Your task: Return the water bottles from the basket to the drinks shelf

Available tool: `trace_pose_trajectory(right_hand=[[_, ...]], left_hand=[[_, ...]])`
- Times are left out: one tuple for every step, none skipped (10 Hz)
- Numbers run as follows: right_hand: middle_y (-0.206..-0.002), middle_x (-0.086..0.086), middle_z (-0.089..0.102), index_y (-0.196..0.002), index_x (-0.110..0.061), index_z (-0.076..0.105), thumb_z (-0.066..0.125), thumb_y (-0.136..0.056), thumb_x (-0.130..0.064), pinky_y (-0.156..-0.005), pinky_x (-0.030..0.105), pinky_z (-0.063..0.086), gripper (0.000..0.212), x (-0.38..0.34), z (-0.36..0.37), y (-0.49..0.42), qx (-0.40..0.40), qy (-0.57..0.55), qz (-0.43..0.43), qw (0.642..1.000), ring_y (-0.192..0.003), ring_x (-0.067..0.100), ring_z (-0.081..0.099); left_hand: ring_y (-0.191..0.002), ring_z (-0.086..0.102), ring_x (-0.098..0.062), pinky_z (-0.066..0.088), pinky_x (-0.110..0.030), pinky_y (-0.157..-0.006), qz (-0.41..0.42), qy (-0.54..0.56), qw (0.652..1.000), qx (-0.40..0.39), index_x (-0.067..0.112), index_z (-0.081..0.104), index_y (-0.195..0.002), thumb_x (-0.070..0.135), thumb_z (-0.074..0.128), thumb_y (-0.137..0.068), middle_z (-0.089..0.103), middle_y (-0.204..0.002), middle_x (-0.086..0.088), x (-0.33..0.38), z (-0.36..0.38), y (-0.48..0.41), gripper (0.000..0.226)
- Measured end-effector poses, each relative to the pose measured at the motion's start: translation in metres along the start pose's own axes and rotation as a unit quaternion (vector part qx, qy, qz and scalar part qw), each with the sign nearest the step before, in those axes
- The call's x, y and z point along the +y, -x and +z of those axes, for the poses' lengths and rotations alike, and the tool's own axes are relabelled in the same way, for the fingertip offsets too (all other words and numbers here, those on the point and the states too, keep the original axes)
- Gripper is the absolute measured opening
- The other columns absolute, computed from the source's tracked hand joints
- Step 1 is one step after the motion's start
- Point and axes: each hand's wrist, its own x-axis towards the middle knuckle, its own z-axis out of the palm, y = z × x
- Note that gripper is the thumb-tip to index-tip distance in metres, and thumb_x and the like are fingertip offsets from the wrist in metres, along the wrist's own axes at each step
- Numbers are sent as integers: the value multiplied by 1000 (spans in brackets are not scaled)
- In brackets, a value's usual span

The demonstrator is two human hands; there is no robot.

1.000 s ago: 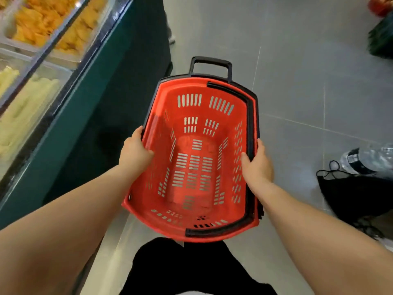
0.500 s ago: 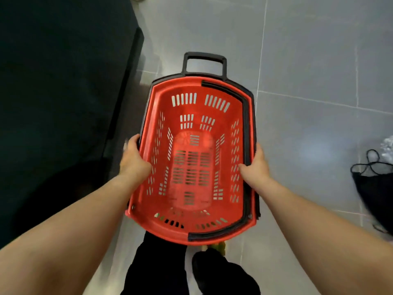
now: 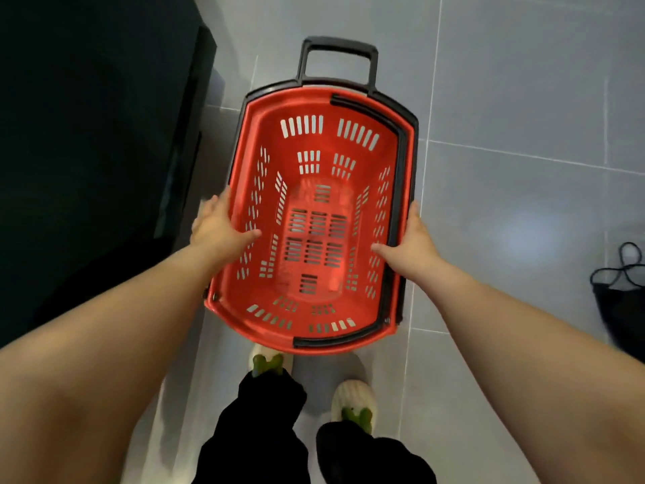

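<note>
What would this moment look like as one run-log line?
basket: red, no bottles inside | left hand: grips its left rim | right hand: grips its right rim | below: grey tiled floor

Black bag (image 3: 619,309) at 3 o'clock cut off, dark cabinet (image 3: 87,134) at 10 o'clock cut off, floor of the basket (image 3: 307,103) blurred

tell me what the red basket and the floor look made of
Red basket: moulded plastic by the look, semi-gloss, with regular slotted vents and a smooth sheen. Floor: probably glazed grey tile, given straight grout lines and a soft glare.
</note>
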Motion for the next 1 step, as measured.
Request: trace_pose_trajectory(right_hand=[[-145,14,41,-146,-12,24,77,-72,-31,-111,37,31,92,-31,-24,34,9,9,-28,1000,-133,29,39]], left_hand=[[-132,46,-23,38,-40,-110,59,33,997,-33,28,37,-147,41,77,-78,46,-147,-3,35,-22,37,80]])
